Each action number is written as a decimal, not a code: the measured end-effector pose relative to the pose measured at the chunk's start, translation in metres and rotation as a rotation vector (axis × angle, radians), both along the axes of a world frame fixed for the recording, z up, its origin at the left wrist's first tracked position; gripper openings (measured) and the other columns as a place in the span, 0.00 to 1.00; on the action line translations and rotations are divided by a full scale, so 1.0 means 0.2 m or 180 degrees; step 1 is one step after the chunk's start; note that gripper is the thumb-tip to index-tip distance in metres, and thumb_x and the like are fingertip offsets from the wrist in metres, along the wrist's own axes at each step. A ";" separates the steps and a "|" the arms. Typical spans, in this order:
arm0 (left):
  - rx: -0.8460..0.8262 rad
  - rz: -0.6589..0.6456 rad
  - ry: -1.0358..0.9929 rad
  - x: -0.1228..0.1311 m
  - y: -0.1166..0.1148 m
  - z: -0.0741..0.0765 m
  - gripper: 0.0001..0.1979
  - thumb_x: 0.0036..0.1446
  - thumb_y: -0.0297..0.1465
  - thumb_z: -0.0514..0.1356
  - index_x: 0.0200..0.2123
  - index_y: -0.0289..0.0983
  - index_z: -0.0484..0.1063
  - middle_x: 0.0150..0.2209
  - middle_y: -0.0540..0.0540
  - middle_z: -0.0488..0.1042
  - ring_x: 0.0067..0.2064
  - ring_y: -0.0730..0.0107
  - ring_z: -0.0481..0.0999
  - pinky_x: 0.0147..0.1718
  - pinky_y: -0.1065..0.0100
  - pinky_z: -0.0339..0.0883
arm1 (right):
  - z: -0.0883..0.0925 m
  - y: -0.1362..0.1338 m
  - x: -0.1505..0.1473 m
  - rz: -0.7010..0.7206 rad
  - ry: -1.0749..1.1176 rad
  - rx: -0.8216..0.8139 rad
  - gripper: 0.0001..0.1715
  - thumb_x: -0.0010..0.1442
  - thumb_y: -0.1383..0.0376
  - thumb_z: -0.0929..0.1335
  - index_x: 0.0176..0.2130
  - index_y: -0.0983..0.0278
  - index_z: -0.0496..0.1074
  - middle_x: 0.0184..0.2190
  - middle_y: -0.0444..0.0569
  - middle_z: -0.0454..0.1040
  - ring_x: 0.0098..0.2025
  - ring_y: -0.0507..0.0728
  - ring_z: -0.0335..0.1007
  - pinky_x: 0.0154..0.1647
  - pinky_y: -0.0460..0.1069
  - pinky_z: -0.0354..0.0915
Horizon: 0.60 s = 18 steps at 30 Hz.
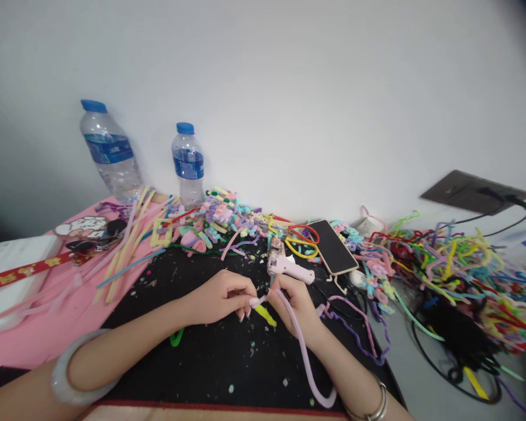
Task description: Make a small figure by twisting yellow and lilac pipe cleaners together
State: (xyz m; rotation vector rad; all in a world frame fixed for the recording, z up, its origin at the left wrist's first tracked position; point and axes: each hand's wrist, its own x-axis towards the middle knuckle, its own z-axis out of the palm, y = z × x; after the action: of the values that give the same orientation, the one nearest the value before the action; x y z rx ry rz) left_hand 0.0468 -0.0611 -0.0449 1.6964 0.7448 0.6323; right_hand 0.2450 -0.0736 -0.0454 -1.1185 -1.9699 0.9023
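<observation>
A lilac pipe cleaner (305, 358) is pinched near one end between my two hands, over the black mat (193, 356). My left hand (223, 297) closes thumb and fingertips on its short tip. Close by, my right hand (300, 307) grips the same pipe cleaner, and the long part arches over the fingers and hangs down in a curve beside the wrist. Something small and dark shows at the right fingertips; I cannot make out what it is. Just beyond my right hand lies a pale pink glue gun (291, 269). A yellow scrap (265, 316) lies below the fingertips.
Finished-looking fuzzy pieces (221, 219) heap along the mat's back edge. A phone (334, 247) lies right of the glue gun. Tangled pipe cleaners (460, 257) and a black cord bundle (458, 330) fill the right. Two bottles (187, 164) stand by the wall; a white box (17, 292) sits left.
</observation>
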 end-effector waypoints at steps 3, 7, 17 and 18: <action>-0.0021 -0.0008 -0.0087 0.00 0.00 0.00 0.12 0.59 0.32 0.54 0.26 0.32 0.69 0.23 0.50 0.70 0.23 0.75 0.72 0.25 0.75 0.65 | 0.00 0.00 0.00 -0.0040 0.0012 0.0001 0.14 0.58 0.64 0.63 0.22 0.64 0.58 0.19 0.39 0.56 0.22 0.48 0.50 0.23 0.44 0.49; -0.0077 -0.0096 -0.0159 0.00 0.01 0.00 0.13 0.60 0.34 0.52 0.28 0.32 0.69 0.24 0.49 0.70 0.24 0.76 0.72 0.26 0.75 0.66 | 0.02 0.01 0.00 -0.0086 0.0038 0.0052 0.15 0.57 0.64 0.64 0.22 0.64 0.58 0.19 0.39 0.56 0.22 0.48 0.50 0.23 0.44 0.49; -0.0445 -0.0167 -0.0194 0.00 0.00 -0.01 0.09 0.56 0.33 0.57 0.28 0.33 0.69 0.23 0.50 0.71 0.24 0.75 0.71 0.26 0.74 0.67 | 0.04 0.00 -0.01 -0.0045 0.0047 -0.0070 0.15 0.57 0.63 0.63 0.22 0.63 0.57 0.18 0.39 0.55 0.21 0.48 0.49 0.22 0.44 0.48; -0.0479 -0.0158 -0.0197 0.00 0.00 -0.01 0.09 0.56 0.33 0.57 0.28 0.33 0.69 0.23 0.50 0.71 0.23 0.75 0.72 0.26 0.73 0.68 | 0.04 0.00 -0.01 -0.0035 0.0038 -0.0065 0.15 0.57 0.63 0.63 0.22 0.63 0.57 0.18 0.39 0.56 0.21 0.48 0.49 0.22 0.44 0.48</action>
State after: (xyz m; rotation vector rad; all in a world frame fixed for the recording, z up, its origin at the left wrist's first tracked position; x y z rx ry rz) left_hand 0.0473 -0.0621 -0.0471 1.5460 0.6872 0.5776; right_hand 0.2435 -0.0732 -0.0373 -1.1321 -1.9472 0.9232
